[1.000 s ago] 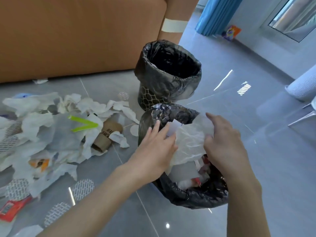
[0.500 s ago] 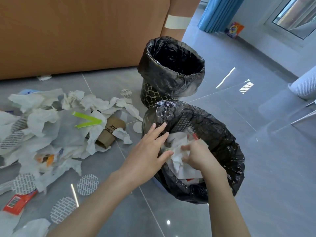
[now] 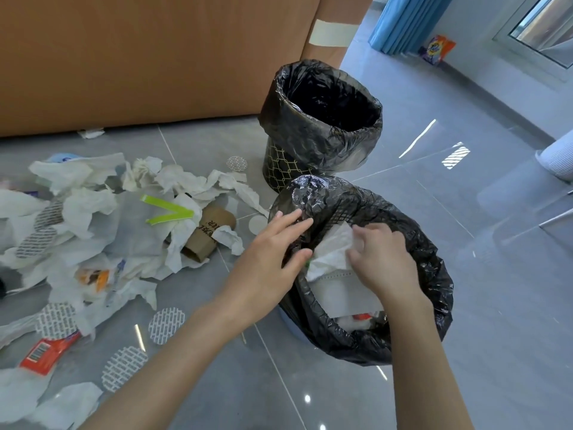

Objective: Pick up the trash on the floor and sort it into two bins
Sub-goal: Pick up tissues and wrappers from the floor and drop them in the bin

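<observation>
Crumpled tissue (image 3: 331, 251) now inside bin (image 3: 434, 274)

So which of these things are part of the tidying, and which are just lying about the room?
Part of the job: near bin, far bin, paper under the right hand, left hand at the near bin's rim, tissues on the floor, cardboard tube, red wrapper.

Just there: sofa, curtain, colourful packet.
</observation>
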`<state>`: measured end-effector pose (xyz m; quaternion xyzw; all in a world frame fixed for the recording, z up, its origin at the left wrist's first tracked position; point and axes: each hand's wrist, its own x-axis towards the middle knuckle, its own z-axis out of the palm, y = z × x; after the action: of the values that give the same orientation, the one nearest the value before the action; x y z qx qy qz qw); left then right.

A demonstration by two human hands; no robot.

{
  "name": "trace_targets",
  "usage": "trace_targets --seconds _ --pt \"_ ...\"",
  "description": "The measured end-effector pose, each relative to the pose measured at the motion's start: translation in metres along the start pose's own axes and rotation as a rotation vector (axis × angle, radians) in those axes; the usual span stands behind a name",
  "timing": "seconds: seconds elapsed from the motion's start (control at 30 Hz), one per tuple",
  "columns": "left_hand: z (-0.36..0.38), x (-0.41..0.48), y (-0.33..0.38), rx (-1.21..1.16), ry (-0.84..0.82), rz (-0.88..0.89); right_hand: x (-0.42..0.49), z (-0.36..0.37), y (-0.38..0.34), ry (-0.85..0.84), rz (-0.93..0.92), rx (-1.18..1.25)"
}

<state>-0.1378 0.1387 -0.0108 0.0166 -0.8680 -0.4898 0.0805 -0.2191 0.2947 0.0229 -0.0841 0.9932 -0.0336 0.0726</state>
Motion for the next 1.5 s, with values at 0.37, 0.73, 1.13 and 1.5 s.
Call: trace_targets --seconds 0.37,0.73,1.13,1.5 --pt "-0.064 0.004 -0.019 -0.173 0.292 -0.133 -0.019 -0.031 -0.080 0.280 -0.426 0.335" --pt "-0.093 -0.081 -0.128 -0.137 0.450 -0.546 -0.034 0.068 -0.150 -0.167 -0.478 0.225" --pt "-0.056 -0.200 -0.181 0.169 0.394 -0.688 -0.061 0.211 -0.178 -0.495 -0.479 0.248" --pt "-0.068 -0.251 -0.191 0.300 0.478 -0.907 -0.086 0.185 -0.184 -0.670 -0.648 0.296"
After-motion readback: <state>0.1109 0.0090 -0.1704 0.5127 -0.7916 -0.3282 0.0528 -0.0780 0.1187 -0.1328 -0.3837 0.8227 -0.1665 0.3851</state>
